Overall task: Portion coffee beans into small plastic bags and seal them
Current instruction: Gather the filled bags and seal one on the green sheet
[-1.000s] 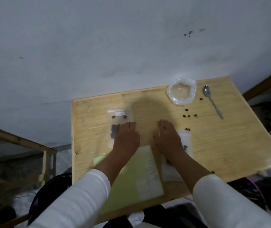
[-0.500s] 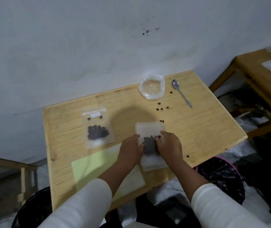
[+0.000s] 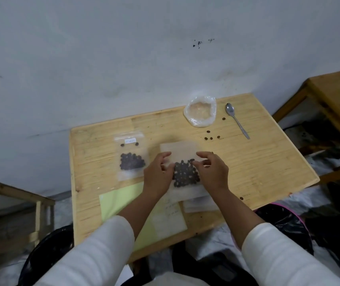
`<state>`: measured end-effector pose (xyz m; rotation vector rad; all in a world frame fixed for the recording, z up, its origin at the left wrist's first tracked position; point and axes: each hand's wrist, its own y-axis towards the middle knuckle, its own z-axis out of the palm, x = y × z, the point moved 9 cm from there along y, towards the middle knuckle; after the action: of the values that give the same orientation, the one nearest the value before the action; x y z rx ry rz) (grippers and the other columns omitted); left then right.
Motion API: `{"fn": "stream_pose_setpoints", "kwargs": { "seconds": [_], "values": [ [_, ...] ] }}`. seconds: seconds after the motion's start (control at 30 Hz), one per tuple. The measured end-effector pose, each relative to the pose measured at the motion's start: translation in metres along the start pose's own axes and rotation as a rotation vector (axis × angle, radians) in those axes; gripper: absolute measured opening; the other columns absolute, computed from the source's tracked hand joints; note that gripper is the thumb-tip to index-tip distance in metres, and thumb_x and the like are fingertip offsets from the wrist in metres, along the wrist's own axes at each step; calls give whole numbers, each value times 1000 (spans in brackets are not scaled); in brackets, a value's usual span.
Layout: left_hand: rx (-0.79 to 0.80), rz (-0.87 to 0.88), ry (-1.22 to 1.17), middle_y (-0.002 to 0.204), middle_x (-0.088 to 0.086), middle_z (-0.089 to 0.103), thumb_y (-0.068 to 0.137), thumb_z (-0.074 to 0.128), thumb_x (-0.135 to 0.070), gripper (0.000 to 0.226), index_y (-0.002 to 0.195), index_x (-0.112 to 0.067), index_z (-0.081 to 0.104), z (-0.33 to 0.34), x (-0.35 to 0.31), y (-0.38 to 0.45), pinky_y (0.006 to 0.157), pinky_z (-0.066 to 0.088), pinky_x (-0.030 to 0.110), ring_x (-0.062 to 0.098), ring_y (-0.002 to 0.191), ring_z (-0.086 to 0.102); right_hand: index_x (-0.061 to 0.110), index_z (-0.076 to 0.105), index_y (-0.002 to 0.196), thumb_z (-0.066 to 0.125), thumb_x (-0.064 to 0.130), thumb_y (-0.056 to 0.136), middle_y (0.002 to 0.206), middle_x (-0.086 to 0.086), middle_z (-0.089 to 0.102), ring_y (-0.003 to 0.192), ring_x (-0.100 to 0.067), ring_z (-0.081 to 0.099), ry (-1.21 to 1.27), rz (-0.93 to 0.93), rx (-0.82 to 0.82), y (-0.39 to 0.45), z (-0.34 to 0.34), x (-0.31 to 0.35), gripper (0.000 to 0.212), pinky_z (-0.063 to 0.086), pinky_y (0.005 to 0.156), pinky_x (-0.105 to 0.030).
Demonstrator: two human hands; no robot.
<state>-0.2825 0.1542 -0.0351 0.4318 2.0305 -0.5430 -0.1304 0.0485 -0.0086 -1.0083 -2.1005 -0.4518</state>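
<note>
Beans [image 3: 186, 174] sit in a dark cluster inside the small clear bag [image 3: 182, 162], which lies flat on the wooden table [image 3: 268, 162], between the person's two hands. Left hand [image 3: 158, 174] rests on the bag's left edge with fingers loosely curled and partly spread, pressing rather than gripping. Right hand [image 3: 212, 172] sits on the right edge, thumb and forefinger drawn narrow at the film just beside the beans; whether they pinch the plastic cannot be told.

Relative to this bag: a second, filled bag [image 3: 131, 156] lies just to its left; a crumpled open plastic bag [image 3: 200, 109] and a spoon [image 3: 237, 120] lie beyond it towards the wall; loose beans [image 3: 211, 138] are scattered between; green paper [image 3: 121, 203] lies nearer the person.

Assessment: the bag is light, thin and limp, likely slippery, and its contents will shift if tilted. Best held at the empty upper strip, above the beans, with beans kept clear of the closure. Sealing appears not yet done.
</note>
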Motion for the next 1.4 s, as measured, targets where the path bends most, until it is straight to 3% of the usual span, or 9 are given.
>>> {"fn": "stream_pose_setpoints", "kwargs": {
  "seconds": [0.1, 0.3, 0.53, 0.63, 0.8, 0.93, 1.07, 1.27, 1.4],
  "values": [
    [-1, 26, -106, 113, -4, 60, 93, 54, -26, 31, 122, -34, 55, -21, 1, 1, 79, 48, 27, 11, 95, 57, 16, 68, 106, 70, 13, 81, 94, 8, 65, 77, -4, 58, 118, 7, 102, -1, 17, 14, 25, 44, 68, -2],
    [-111, -25, -230, 104, -15, 62, 89, 59, -15, 30, 110, -36, 63, -73, 32, -8, 88, 51, 34, 13, 99, 60, 19, 67, 101, 68, 12, 83, 87, 4, 67, 83, -12, 63, 255, -7, 364, -22, 63, 38, 20, 54, 79, -27],
    [-186, -174, -347, 111, 0, 67, 90, 54, -12, 36, 95, -45, 66, -106, 86, -35, 85, 51, 40, 22, 97, 61, 13, 64, 114, 57, 15, 90, 112, -9, 66, 102, -20, 60, -365, -141, 452, -43, 84, 28, 26, 40, 80, -20],
    [-191, -212, -364, 107, 2, 68, 91, 53, -13, 36, 96, -46, 66, -110, 102, -47, 82, 51, 40, 23, 93, 60, 14, 63, 116, 57, 17, 89, 114, -13, 62, 101, -26, 60, -499, -144, 464, -50, 92, 17, 27, 44, 82, -27],
    [-192, -236, -444, 65, -8, 56, 94, 47, -6, 33, 106, -30, 65, -115, 109, -61, 55, 42, 14, 2, 56, 51, 10, 65, 110, 56, 13, 88, 107, -15, 64, 96, -28, 60, -531, -150, 442, -56, 101, 10, 24, 42, 76, -26],
    [-168, -243, -457, 89, 2, 68, 94, 47, -8, 36, 100, -39, 64, -113, 111, -63, 65, 45, 21, 10, 75, 61, 7, 66, 107, 58, 9, 87, 103, -14, 67, 95, -27, 61, -501, -149, 428, -56, 105, 12, 22, 46, 81, -29],
    [-176, -255, -457, 81, -1, 64, 94, 46, -7, 37, 102, -37, 64, -116, 111, -64, 60, 42, 19, 4, 63, 55, 6, 66, 111, 55, 1, 84, 104, -16, 67, 98, -28, 58, -493, -167, 392, -55, 105, 13, 29, 45, 83, -31],
    [-169, -264, -474, 84, 0, 66, 93, 44, -4, 36, 111, -27, 64, -116, 112, -62, 61, 43, 18, 4, 66, 56, 7, 67, 107, 56, 3, 85, 102, -14, 66, 96, -25, 57, -471, -167, 399, -56, 105, 11, 25, 36, 77, -23],
    [-143, -274, -484, 96, 1, 69, 94, 44, -4, 37, 109, -31, 64, -110, 112, -63, 65, 45, 21, 6, 73, 59, 4, 69, 100, 53, 0, 86, 98, -14, 69, 94, -25, 58, -435, -185, 398, -56, 104, 13, 21, 40, 77, -26]
  ]
}}
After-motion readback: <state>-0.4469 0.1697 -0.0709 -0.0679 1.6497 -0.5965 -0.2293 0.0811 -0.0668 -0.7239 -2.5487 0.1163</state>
